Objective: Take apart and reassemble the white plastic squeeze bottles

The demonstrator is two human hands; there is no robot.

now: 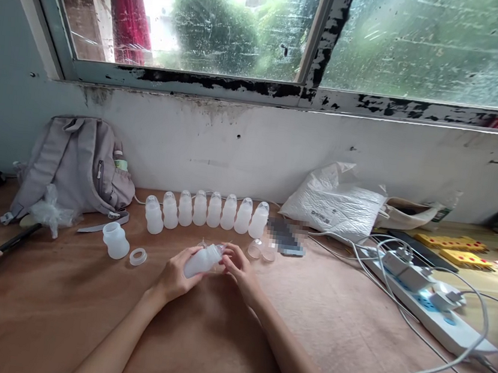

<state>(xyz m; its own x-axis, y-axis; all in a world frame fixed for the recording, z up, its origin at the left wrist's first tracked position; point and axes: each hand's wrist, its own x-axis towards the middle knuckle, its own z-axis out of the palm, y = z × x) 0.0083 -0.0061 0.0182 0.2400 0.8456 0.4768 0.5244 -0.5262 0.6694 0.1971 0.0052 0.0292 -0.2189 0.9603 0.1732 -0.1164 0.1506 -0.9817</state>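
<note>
The frosted bottle (pixel 198 263) is lying aslant between the left hand (pixel 174 279) and the right hand (pixel 243 272), over the table (pixel 349 332), its long axis running from the base at the left palm up and rightward to the neck. The left hand is holding its body, fingers closed around it; the right, nearer the neck, is touching the top end with half-curled fingers, though whether they are gripping is hard to tell.

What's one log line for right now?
left hand: holds tilted white bottle | right hand: at bottle's top end | behind: row of eight white bottles
</note>
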